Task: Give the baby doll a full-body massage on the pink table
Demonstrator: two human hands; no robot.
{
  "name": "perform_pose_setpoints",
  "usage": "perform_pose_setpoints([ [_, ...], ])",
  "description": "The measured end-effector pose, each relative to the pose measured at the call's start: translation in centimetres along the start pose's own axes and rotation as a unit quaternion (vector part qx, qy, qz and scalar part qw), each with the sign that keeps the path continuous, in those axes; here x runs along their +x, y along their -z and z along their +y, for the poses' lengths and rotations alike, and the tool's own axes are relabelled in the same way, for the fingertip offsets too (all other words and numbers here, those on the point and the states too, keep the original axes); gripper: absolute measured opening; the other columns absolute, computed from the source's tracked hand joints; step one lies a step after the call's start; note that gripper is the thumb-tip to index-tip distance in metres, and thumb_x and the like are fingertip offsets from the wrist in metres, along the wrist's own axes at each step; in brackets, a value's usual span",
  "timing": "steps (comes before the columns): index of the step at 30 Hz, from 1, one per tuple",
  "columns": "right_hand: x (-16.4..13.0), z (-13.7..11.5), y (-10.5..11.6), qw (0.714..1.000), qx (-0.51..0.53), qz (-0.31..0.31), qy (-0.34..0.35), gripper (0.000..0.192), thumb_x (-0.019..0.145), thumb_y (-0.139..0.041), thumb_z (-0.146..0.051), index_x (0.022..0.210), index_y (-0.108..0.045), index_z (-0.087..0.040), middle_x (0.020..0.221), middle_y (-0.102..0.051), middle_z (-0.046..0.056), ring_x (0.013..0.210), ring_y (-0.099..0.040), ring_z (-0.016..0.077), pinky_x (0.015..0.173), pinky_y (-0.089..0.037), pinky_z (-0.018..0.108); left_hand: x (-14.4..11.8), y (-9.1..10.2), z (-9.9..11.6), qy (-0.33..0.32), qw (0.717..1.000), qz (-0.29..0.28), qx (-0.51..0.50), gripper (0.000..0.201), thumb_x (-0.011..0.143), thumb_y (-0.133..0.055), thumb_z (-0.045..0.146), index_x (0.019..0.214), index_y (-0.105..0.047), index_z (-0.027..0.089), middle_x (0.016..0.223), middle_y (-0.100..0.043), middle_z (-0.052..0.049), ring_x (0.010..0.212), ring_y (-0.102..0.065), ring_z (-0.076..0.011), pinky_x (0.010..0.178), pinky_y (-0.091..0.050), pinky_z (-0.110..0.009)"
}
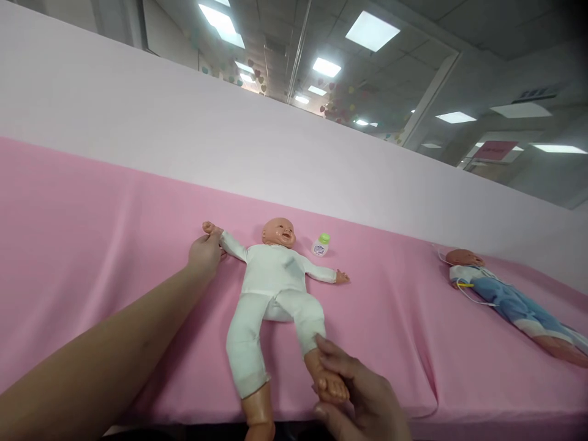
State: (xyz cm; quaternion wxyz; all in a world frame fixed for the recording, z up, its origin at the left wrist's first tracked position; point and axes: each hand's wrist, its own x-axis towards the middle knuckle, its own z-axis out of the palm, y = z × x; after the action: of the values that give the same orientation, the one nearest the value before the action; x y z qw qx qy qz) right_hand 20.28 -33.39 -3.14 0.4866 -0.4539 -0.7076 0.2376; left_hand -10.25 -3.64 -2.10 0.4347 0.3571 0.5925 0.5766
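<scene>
A baby doll with a white cloth body lies on its back on a pink sheet, head toward the wall. My left hand is closed around the doll's wrist at the left of the view, and the doll's small hand pokes out above my fingers. At the near edge, my right hand holds the doll's foot on the right side, thumb below and fingers over the ankle. The doll's other foot hangs at the bottom edge of the view, partly cut off.
Beside the doll's head stands a small white bottle with a green cap. A second doll in blue and white clothes lies at the right, with thin white tubing on it. Behind the pink sheet rises a white wall with glass above.
</scene>
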Motion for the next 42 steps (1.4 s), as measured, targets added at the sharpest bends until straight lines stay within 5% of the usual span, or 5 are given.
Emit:
perform_pose_setpoints([
  [3,-1.7,2.0,-1.1,0.999,0.025,0.017,-0.029,0.053,0.081,-0.089,-0.029,0.131,-0.074,-0.032,0.138,-0.072,0.010,0.119,-0.073,0.0341,0.088,-0.068,0.036,0.6,-0.1,-0.4,0.017,0.998,-0.001,-0.053,0.035,0.087,-0.068,0.054,0.100,-0.067,0.022,0.108,-0.075,-0.015,0.092,-0.078,-0.0325,0.073,-0.064,-0.039],
  [8,-2.0,4.6,-3.1,0.997,0.052,-0.030,-0.056,0.029,0.101,-0.064,-0.022,0.117,-0.081,-0.039,0.077,-0.082,-0.001,0.064,-0.081,0.0229,0.052,-0.067,0.024,0.4,-0.3,-0.6,0.005,0.999,-0.011,-0.048,0.036,0.088,-0.068,0.055,0.101,-0.068,0.021,0.105,-0.076,-0.015,0.094,-0.078,-0.0332,0.079,-0.065,-0.041],
  [16,-1.9,2.5,-1.7,0.998,-0.019,0.053,0.029,0.058,0.078,-0.090,-0.030,0.133,-0.073,-0.032,0.131,-0.075,0.010,0.117,-0.074,0.0339,0.092,-0.066,0.038,-1.1,0.0,-0.1,-0.102,0.988,-0.033,0.113,0.044,0.091,-0.059,0.063,0.097,-0.068,0.021,0.096,-0.077,-0.010,0.089,-0.075,-0.0315,0.073,-0.058,-0.038],
  [29,9.3,0.5,-2.9,0.993,0.000,0.100,-0.067,0.040,0.086,-0.079,-0.029,0.126,-0.072,-0.028,0.147,-0.065,0.013,0.138,-0.061,0.0361,0.096,-0.065,0.049,-6.9,-1.9,0.9,-0.432,0.788,-0.205,0.388,0.043,0.097,-0.059,0.048,0.133,-0.066,0.025,0.134,-0.072,-0.006,0.120,-0.067,-0.0286,0.096,-0.050,-0.039],
  [42,8.3,1.0,-3.4,0.989,0.055,0.127,-0.050,0.043,0.087,-0.080,-0.028,0.129,-0.072,-0.024,0.144,-0.066,0.017,0.135,-0.063,0.0354,0.101,-0.063,0.050,-6.1,-1.0,1.7,-0.362,0.836,-0.206,0.357,0.038,0.094,-0.058,0.051,0.121,-0.069,0.026,0.119,-0.077,-0.006,0.103,-0.071,-0.0290,0.084,-0.052,-0.039],
])
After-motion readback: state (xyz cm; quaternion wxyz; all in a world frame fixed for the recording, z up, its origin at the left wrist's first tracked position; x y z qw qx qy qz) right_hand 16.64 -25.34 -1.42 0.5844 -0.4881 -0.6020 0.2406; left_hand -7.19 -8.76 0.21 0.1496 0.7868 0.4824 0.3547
